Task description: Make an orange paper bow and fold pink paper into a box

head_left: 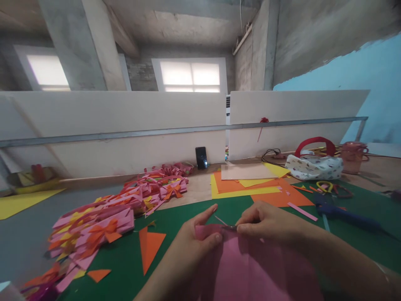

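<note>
A large sheet of pink paper [232, 267] lies in front of me, its top edge raised toward my hands. My left hand [200, 234] pinches the sheet's upper left edge, thumb in front and index finger pointing up. At that same edge, my right hand [260, 221] is closed on a small dark metal tool [229, 228], whose kind I cannot make out. A thin pale sliver [221, 219] sticks up beside the tool. Part of the tool is hidden by my right fingers. Under the sheet is a green mat [175, 213].
Pink paper pieces with orange bows [106, 232] are heaped at left. Orange scraps [152, 246] lie beside my left forearm. Orange and yellow sheets [282, 194], a blue glue gun [347, 215], a fabric basket [313, 167] and a pink jug [353, 156] stand right. A phone [201, 157] leans behind.
</note>
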`<state>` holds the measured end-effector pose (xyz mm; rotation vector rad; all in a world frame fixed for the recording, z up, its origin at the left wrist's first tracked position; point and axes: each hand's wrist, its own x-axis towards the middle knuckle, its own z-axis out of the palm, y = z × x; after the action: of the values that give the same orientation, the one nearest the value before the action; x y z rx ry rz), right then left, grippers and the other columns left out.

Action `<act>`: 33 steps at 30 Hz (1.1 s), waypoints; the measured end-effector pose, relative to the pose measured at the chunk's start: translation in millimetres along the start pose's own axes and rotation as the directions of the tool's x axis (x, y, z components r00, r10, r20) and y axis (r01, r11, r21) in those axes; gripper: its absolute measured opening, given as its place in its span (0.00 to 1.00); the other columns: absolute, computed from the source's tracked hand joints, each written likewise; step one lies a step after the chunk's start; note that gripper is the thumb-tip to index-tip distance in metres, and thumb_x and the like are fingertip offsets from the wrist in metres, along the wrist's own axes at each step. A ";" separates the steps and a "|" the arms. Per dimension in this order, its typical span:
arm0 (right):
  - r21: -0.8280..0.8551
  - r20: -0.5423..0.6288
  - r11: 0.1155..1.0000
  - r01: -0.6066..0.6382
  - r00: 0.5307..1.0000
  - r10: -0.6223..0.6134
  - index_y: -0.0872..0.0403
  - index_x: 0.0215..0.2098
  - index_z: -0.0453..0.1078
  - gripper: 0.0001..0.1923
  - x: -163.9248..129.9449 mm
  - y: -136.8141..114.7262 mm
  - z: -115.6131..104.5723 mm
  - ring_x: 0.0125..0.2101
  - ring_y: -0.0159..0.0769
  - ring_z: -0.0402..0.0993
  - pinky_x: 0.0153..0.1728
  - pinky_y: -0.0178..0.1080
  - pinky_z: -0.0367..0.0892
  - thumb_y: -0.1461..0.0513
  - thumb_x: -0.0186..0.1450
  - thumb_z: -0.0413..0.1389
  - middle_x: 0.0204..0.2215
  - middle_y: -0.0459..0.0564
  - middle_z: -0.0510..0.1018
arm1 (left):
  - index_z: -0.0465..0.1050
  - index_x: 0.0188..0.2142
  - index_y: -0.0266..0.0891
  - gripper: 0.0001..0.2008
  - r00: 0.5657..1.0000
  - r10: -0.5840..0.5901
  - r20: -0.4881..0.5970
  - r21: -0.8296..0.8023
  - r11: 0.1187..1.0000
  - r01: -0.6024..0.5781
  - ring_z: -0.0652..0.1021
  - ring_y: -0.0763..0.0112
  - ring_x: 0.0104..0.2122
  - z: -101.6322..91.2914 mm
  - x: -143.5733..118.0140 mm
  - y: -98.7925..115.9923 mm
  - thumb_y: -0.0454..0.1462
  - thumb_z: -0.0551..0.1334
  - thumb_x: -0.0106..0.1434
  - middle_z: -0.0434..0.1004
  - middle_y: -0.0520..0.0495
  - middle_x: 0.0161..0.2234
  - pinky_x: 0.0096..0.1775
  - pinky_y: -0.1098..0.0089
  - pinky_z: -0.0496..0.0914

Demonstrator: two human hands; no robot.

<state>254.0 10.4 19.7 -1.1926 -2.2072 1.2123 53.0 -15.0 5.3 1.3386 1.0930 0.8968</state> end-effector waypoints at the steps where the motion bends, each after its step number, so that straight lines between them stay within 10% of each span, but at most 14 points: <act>1: 0.000 0.005 1.000 0.000 1.000 0.000 0.54 0.27 0.77 0.13 0.1 -0.2 -0.2 0.21 0.26 0.56 0.21 0.30 0.52 0.59 0.59 0.51 0.18 0.43 0.64 | 0.52 0.60 0.37 0.39 1.000 -0.005 0.008 -0.024 1.000 0.005 0.74 0.66 0.30 -0.2 0.2 -1.4 0.41 0.64 0.50 0.76 0.48 0.27 0.37 0.65 0.66; 33: 0.041 0.023 0.999 -0.005 1.000 0.004 0.56 0.25 0.76 0.12 0.1 -3.9 1.0 0.21 0.26 0.60 0.20 0.29 0.53 0.61 0.57 0.51 0.19 0.44 0.70 | 0.51 0.60 0.38 0.42 0.993 -0.020 0.115 -0.175 0.984 0.040 0.64 0.77 0.22 -2.7 4.2 -10.4 0.41 0.67 0.48 0.64 0.59 0.19 0.30 0.72 0.58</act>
<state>251.3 8.9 22.3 -1.1739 -2.1861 1.2725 50.6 -10.9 -5.2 1.2078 0.9223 0.8641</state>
